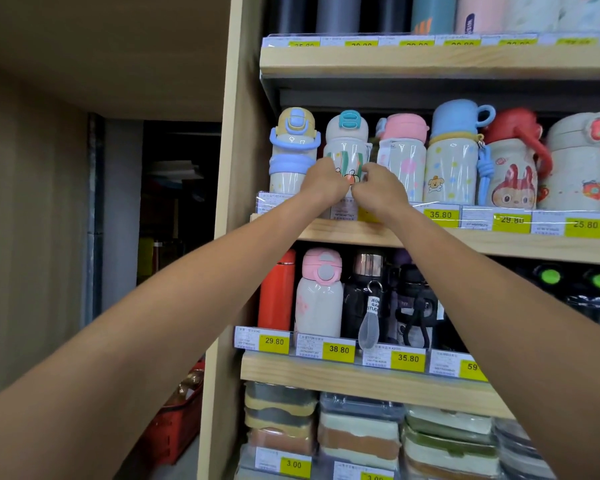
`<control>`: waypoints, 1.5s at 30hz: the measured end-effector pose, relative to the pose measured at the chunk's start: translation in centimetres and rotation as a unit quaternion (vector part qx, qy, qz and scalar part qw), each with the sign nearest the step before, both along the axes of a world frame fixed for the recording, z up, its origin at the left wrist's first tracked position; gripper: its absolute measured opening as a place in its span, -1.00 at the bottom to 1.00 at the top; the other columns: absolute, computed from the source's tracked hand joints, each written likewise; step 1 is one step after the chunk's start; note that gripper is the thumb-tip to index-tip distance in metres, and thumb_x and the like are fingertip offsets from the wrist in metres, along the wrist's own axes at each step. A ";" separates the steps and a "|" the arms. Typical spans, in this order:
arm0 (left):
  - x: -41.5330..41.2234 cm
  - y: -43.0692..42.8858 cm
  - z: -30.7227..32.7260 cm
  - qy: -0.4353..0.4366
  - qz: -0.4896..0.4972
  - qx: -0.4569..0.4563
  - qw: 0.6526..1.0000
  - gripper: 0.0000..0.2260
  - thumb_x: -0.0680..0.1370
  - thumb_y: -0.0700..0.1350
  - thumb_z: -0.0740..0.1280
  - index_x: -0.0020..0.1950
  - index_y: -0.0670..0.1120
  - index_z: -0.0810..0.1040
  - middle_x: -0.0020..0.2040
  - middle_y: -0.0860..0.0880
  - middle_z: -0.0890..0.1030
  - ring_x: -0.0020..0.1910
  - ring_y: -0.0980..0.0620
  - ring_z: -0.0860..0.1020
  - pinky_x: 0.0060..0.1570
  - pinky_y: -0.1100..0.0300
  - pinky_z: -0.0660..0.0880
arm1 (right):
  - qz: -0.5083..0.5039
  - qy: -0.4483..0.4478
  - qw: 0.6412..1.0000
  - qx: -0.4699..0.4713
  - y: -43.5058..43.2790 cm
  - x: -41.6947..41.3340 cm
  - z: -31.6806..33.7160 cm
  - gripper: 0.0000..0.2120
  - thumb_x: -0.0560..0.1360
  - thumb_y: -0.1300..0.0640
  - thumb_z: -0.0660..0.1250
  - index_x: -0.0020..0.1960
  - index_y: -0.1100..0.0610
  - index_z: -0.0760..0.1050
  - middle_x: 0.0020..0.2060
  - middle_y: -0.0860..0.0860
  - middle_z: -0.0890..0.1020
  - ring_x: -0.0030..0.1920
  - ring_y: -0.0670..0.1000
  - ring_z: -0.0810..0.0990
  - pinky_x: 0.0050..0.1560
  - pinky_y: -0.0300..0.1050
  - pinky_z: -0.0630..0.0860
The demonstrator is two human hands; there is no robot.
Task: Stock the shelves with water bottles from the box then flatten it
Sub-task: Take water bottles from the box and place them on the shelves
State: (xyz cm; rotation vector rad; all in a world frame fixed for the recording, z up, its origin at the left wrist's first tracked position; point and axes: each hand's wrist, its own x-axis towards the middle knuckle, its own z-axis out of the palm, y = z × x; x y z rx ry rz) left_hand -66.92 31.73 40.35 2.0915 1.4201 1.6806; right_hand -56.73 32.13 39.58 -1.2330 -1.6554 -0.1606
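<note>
A white water bottle with a teal lid button (347, 147) stands on the middle shelf (430, 237), second from the left. My left hand (323, 181) grips its lower left side and my right hand (378, 185) grips its lower right side. Both arms reach up from the lower corners. To its left stands a cream bottle with blue handles (292, 150); to its right a pink-lidded bottle (403, 150). The box is not in view.
More bottles fill the middle shelf to the right, the shelf above and the shelf below (361, 379). Stacked lunch boxes (357, 431) sit lowest. Price tags line each shelf edge. A red basket (181, 420) stands on the floor at left beside the shelf's wooden side panel (229, 237).
</note>
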 end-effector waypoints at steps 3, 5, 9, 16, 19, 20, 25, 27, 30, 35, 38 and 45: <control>0.0 -0.2 -0.1 0.002 0.001 0.005 1.000 -0.76 0.53 -0.26 0.24 0.19 -0.24 0.48 0.14 -0.19 0.57 0.12 -0.14 0.52 0.08 0.07 0.48 | 0.011 0.007 1.000 -0.013 -0.2 0.0 0.1 -0.91 0.44 0.23 0.20 -0.06 0.15 0.34 -0.26 0.02 0.43 -0.18 0.10 0.41 -0.38 -0.12 0.22; 0.0 -0.5 -0.1 0.002 -0.003 0.001 1.000 -0.75 0.53 -0.27 0.23 0.21 -0.23 0.47 0.16 -0.19 0.56 0.12 -0.13 0.52 0.08 0.09 0.46 | 0.019 0.012 1.000 -0.020 -0.3 0.1 0.1 -0.88 0.43 0.23 0.19 -0.03 0.16 0.36 -0.24 0.05 0.45 -0.19 0.11 0.41 -0.38 -0.12 0.23; 0.2 -0.7 -0.2 -0.004 -0.008 -0.021 1.000 -0.72 0.52 -0.30 0.21 0.22 -0.24 0.43 0.16 -0.19 0.54 0.13 -0.14 0.51 0.05 0.10 0.46 | 0.039 0.015 0.999 -0.024 -0.7 0.2 -0.1 -0.79 0.44 0.24 0.20 0.07 0.21 0.41 -0.19 0.06 0.47 -0.16 0.10 0.43 -0.35 -0.11 0.28; 2.6 -1.5 -1.8 -0.133 -0.075 0.138 0.979 -0.66 0.54 -0.31 0.11 0.31 -0.19 0.40 0.24 -0.09 0.49 0.21 -0.02 0.45 0.06 0.26 0.36 | -0.072 0.090 0.971 0.209 -2.4 2.7 -0.6 -0.72 0.49 0.26 0.14 0.18 0.21 0.43 0.13 0.09 0.50 0.08 0.11 0.49 -0.08 -0.07 0.34; 4.8 -2.0 -1.6 -0.081 -0.119 0.063 0.988 -0.65 0.56 -0.26 0.12 0.35 -0.18 0.36 0.09 -0.02 0.44 0.05 0.03 0.41 -0.23 0.34 0.32 | -0.078 0.109 0.981 0.141 -1.7 4.4 -0.4 -0.62 0.50 0.23 0.16 0.31 0.21 0.35 0.25 0.13 0.43 0.20 0.15 0.45 0.04 -0.05 0.37; 5.5 -2.0 -1.4 -0.064 -0.122 0.045 0.989 -0.65 0.57 -0.25 0.12 0.37 -0.17 0.34 0.05 0.01 0.39 0.01 0.06 0.37 -0.29 0.43 0.25 | -0.070 0.112 0.984 0.117 -1.5 4.8 -0.4 -0.58 0.50 0.23 0.16 0.35 0.22 0.32 0.27 0.15 0.42 0.22 0.16 0.44 0.07 -0.05 0.37; 7.2 -1.9 -0.4 -0.033 -0.089 -0.002 0.995 -0.71 0.57 -0.22 0.13 0.28 -0.19 0.36 0.13 -0.11 0.49 -0.01 -0.04 0.37 -0.26 0.19 0.24 | -0.036 0.099 0.990 0.096 -1.4 6.2 -1.4 -0.51 0.50 0.24 0.15 0.43 0.20 0.26 0.34 0.14 0.42 0.31 0.14 0.41 0.18 -0.05 0.36; 7.4 -1.9 0.0 -0.028 -0.071 -0.019 0.997 -0.69 0.55 -0.24 0.13 0.28 -0.27 0.37 0.19 -0.22 0.48 0.08 -0.16 0.46 -0.34 0.17 0.20 | -0.046 0.091 0.990 0.100 -1.5 6.4 -1.6 -0.52 0.51 0.23 0.15 0.43 0.19 0.27 0.31 0.15 0.46 0.29 0.16 0.43 0.13 -0.05 0.38; 7.5 -1.8 0.7 -0.007 -0.053 -0.037 0.998 -0.84 0.53 -0.31 0.12 0.04 -0.30 0.45 -0.13 -0.22 0.47 -0.11 -0.17 0.45 -0.44 0.17 0.16 | -0.067 0.085 0.988 0.107 -1.7 6.3 -1.4 -0.60 0.51 0.23 0.15 0.35 0.20 0.34 0.22 0.17 0.52 0.21 0.20 0.47 0.02 -0.04 0.39; 7.5 -1.2 0.1 -0.014 -0.032 -0.020 0.999 -0.78 0.48 -0.36 0.11 -0.33 -0.15 0.22 -0.36 -0.04 0.25 -0.36 -0.01 0.24 -0.46 0.20 0.10 | -0.077 0.102 0.984 0.127 -1.4 5.9 -1.8 -0.62 0.52 0.23 0.15 0.34 0.21 0.35 0.18 0.16 0.55 0.17 0.18 0.49 -0.10 -0.12 0.28; 7.3 -1.1 0.0 -0.027 -0.040 -0.006 0.999 -0.70 0.47 -0.39 0.10 -0.38 -0.09 0.13 -0.38 -0.03 0.20 -0.41 -0.01 0.19 -0.60 0.31 0.17 | -0.080 0.097 0.984 0.130 -1.5 5.9 -1.9 -0.63 0.52 0.24 0.14 0.32 0.22 0.36 0.16 0.16 0.55 0.14 0.19 0.50 -0.12 -0.11 0.27; 7.2 -0.4 -0.1 -0.019 -0.035 -0.017 0.999 -0.73 0.47 -0.36 0.09 -0.33 -0.06 0.14 -0.34 -0.02 0.23 -0.39 0.03 0.19 -0.47 0.19 0.14 | -0.073 0.078 0.990 0.093 -1.9 5.9 -1.2 -0.63 0.51 0.22 0.15 0.32 0.22 0.32 0.17 0.17 0.52 0.13 0.22 0.49 -0.11 -0.07 0.30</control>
